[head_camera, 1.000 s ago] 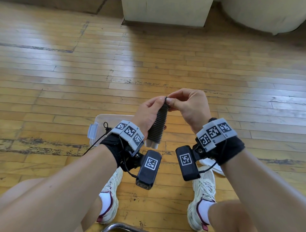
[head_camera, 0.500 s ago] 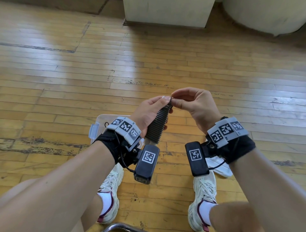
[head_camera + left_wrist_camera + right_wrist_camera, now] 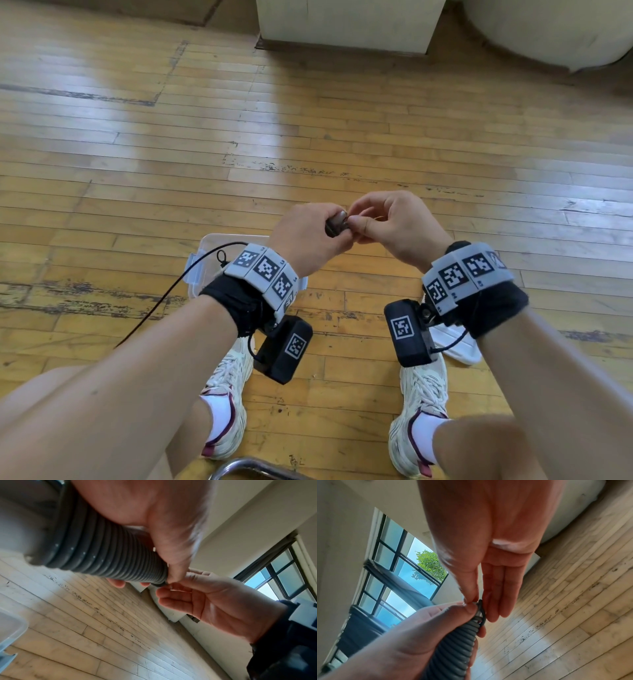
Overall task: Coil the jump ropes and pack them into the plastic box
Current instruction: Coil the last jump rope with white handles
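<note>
Above my knees, in the head view, my left hand (image 3: 308,236) is wrapping its curled fingers round the coiled jump rope (image 3: 334,224), only its dark top end showing. My right hand (image 3: 394,226) is pinching at that end with thumb and forefinger, the two hands touching. Below them the worn wooden floor (image 3: 342,144) is stretching out to a pale cabinet base (image 3: 346,24). The clear plastic box (image 3: 219,246) is sitting on the floor under my left wrist; I cannot tell what is in it. A white lid (image 3: 455,346) is lying just beside my right shoe.

At the left wrist, the grey wound rope (image 3: 106,555) is running along under my left palm (image 3: 145,507), thumb pressing at the far tip, fingertips curling round beneath. My right hand (image 3: 214,601) is meeting that tip, its other fingers relaxed. A box corner (image 3: 12,628) is showing at the left edge; a window (image 3: 283,574) is at the right.

At the right wrist, my right thumb and forefinger (image 3: 471,588) are nipping the rope's end (image 3: 480,609), remaining fingers straight. My left hand (image 3: 419,635) is gripping the coil (image 3: 457,649). A window (image 3: 399,568) is behind, floorboards (image 3: 573,601) at right.
</note>
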The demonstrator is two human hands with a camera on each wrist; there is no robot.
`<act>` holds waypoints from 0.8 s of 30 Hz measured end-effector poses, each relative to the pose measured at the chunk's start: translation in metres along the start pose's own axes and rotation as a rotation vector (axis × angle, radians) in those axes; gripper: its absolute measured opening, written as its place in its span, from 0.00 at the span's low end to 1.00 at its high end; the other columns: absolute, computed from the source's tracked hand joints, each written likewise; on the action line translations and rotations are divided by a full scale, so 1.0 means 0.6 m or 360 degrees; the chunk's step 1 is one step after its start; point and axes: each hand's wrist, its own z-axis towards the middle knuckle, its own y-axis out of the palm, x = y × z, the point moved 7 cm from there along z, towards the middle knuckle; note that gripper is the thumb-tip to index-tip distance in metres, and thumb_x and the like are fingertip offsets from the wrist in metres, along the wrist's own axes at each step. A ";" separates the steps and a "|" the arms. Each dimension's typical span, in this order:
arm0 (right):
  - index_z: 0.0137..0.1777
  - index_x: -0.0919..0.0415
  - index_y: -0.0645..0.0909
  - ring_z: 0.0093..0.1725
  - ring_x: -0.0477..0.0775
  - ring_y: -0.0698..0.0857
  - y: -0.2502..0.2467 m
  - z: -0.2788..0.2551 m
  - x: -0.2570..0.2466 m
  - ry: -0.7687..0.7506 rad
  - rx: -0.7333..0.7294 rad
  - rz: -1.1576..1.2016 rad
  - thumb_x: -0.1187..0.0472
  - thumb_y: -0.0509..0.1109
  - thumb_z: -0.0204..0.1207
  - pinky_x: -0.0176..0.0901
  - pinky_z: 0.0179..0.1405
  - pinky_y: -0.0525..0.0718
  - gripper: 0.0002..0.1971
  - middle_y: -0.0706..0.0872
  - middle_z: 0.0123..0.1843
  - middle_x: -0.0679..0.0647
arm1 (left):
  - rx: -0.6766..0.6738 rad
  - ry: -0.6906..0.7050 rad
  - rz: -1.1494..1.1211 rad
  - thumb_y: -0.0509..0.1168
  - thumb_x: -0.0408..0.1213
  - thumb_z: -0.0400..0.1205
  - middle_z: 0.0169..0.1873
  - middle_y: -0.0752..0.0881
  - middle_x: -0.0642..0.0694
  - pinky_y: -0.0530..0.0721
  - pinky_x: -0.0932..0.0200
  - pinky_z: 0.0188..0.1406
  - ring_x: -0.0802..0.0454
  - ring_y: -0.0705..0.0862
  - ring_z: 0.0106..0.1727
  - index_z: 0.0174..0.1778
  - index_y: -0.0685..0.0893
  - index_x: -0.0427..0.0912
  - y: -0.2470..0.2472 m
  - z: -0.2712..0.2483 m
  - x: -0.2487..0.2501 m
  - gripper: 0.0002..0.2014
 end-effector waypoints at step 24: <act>0.48 0.57 0.82 0.46 0.51 0.82 0.025 0.005 -0.007 -0.0146 -0.0071 -0.0580 0.60 0.73 0.82 0.40 0.46 0.79 0.02 0.84 0.45 0.49 | -0.0255 0.0013 0.0759 0.55 0.73 0.80 0.43 0.86 0.57 0.87 0.52 0.42 0.54 0.84 0.42 0.57 0.77 0.63 0.003 0.004 -0.028 0.21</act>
